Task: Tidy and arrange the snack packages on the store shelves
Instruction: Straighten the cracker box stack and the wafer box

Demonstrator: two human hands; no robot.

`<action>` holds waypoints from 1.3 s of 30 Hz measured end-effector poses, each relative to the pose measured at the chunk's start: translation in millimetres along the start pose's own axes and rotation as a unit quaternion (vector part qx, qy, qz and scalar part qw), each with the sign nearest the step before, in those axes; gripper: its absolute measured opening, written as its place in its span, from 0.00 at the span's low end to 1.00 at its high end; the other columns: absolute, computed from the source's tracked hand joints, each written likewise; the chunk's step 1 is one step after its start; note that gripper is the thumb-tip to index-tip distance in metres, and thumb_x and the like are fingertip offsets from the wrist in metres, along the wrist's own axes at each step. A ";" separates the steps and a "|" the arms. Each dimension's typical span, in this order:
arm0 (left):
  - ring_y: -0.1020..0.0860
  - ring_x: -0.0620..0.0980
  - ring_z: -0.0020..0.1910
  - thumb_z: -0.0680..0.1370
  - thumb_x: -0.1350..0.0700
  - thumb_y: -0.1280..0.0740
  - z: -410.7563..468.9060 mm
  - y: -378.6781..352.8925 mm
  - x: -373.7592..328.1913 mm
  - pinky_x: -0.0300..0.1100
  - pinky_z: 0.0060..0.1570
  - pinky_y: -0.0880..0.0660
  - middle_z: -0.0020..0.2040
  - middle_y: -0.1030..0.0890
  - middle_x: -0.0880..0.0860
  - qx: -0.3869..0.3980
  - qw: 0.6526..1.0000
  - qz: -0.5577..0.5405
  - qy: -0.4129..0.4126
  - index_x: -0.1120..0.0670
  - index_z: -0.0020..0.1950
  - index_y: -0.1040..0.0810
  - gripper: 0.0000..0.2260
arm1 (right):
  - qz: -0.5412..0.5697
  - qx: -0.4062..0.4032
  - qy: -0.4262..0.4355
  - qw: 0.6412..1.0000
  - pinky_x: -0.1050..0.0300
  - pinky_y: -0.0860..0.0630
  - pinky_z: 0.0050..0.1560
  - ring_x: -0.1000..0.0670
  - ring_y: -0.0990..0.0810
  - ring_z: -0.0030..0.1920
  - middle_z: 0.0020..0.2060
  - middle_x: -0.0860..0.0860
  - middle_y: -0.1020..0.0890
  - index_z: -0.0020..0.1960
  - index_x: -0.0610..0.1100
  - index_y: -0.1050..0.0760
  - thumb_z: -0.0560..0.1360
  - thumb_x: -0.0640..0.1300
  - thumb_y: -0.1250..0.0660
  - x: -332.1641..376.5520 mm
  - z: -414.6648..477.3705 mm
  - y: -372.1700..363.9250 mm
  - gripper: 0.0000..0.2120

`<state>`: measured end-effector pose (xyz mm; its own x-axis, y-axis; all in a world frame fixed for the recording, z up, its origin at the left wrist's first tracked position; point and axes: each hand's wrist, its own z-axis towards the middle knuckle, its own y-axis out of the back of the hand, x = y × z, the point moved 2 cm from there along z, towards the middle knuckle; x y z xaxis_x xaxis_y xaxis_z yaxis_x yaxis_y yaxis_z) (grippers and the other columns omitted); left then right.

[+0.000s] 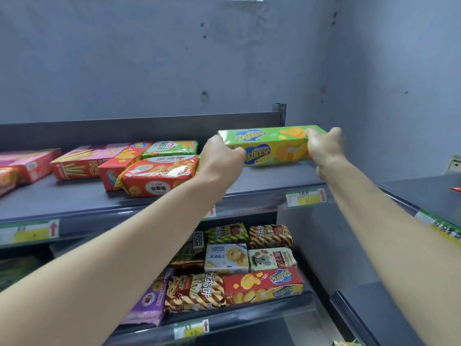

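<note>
A long green Zacheese cracker box (272,146) rests on the top shelf (262,181) near its right end. My left hand (219,158) grips the box's left end and my right hand (324,146) grips its right end. To the left on the same shelf lie a red cookie bag (154,177), a green bag (171,147), a red Zacheese box (119,163), a red stick-biscuit box (79,163) and pink boxes (27,163), lying at loose angles.
The lower shelf (237,313) holds several snack packs: striped bags (197,292), a red Zacheese pack (264,287), a Landy cookie box (227,258), a purple bag (149,305). Price tags (305,197) line the shelf edges. Another shelf unit (424,196) stands to the right. A grey wall is behind.
</note>
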<state>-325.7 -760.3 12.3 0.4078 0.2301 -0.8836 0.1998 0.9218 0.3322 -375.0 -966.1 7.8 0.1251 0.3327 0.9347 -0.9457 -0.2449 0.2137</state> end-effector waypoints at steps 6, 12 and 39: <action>0.33 0.56 0.62 0.73 0.58 0.37 -35.0 62.3 -3.4 0.52 0.61 0.30 0.61 0.34 0.55 -0.138 0.989 0.022 -0.056 0.57 0.66 0.35 0.21 | -0.002 0.021 0.034 0.999 0.48 0.31 0.65 0.40 0.32 0.65 0.67 0.41 0.36 0.70 0.36 0.38 0.76 0.52 0.39 27.7 -81.8 3.1 0.28; 0.38 0.53 0.64 0.74 0.58 0.36 -83.5 162.8 35.8 0.39 0.54 0.38 0.65 0.36 0.54 -0.245 0.966 0.074 -0.039 0.55 0.70 0.38 0.25 | 0.007 0.109 0.066 0.992 0.51 0.30 0.61 0.43 0.30 0.63 0.65 0.42 0.34 0.69 0.38 0.36 0.78 0.55 0.40 46.8 -193.1 -30.8 0.27; 0.22 0.54 0.52 0.74 0.62 0.34 -165.3 493.8 348.4 0.41 0.39 0.27 0.62 0.26 0.59 -0.327 0.892 0.042 0.311 0.57 0.68 0.33 0.23 | -0.142 0.563 0.085 0.810 0.56 0.30 0.47 0.45 0.26 0.51 0.53 0.45 0.26 0.67 0.36 0.36 0.77 0.44 0.40 41.8 -532.3 -309.7 0.21</action>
<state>-232.2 -173.4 -186.0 -0.2159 0.2483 -0.9443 -0.4527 0.8314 0.3221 -236.5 -391.6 -170.4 0.1562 0.6173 0.7710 -0.0019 -0.7804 0.6252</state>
